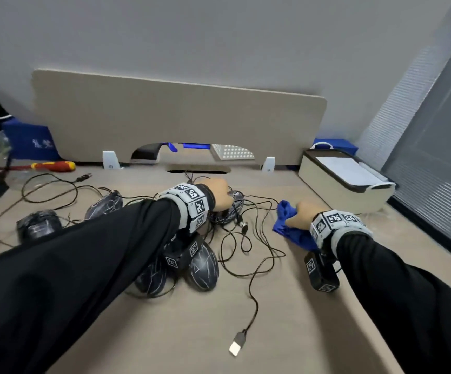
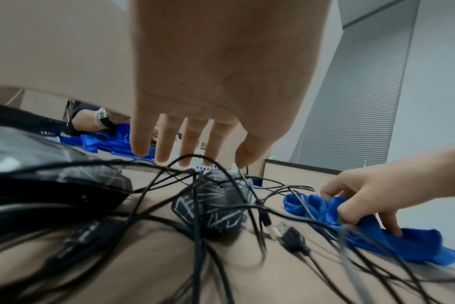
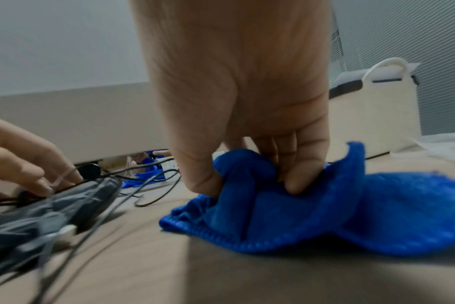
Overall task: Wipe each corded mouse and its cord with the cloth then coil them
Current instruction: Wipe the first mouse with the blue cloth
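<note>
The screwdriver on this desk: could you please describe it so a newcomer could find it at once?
Start at the tall beige divider panel standing across the back of the desk. Follow its bottom edge to the left end, where the screwdriver lies flat on the desk. Its red and yellow handle sets it apart from the black mice and black cords nearby.

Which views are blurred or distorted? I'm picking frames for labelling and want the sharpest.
Head view: sharpest, though wide-angle bending curves the divider and smears the edges. Left wrist view: the patterned mouse under the left hand is fairly crisp, near cords smeared. Right wrist view: the blue cloth in the right hand is soft, the cords at left streaked.
</note>
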The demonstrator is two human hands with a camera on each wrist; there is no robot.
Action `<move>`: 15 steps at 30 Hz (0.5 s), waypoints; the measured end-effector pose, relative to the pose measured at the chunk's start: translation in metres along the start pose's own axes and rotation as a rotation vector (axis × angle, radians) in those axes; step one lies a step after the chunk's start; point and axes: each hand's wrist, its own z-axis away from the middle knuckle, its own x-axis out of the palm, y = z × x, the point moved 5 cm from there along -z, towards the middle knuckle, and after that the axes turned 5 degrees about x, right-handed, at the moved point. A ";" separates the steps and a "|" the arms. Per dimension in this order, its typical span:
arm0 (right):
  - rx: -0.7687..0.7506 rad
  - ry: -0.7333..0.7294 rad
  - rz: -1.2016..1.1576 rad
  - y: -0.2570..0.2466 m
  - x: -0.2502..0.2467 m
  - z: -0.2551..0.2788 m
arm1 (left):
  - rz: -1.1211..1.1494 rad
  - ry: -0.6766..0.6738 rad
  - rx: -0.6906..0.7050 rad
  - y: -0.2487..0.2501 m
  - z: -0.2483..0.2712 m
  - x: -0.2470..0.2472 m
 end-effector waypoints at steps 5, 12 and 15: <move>-0.026 0.200 -0.367 0.010 -0.015 0.047 | -0.026 -0.080 -0.020 0.018 0.044 0.002; -0.275 0.310 -0.919 -0.008 -0.046 0.083 | -0.073 -0.115 -0.047 0.031 0.056 -0.012; -0.406 0.181 -1.136 -0.029 -0.052 0.095 | -0.124 -0.059 -0.061 0.027 0.058 -0.025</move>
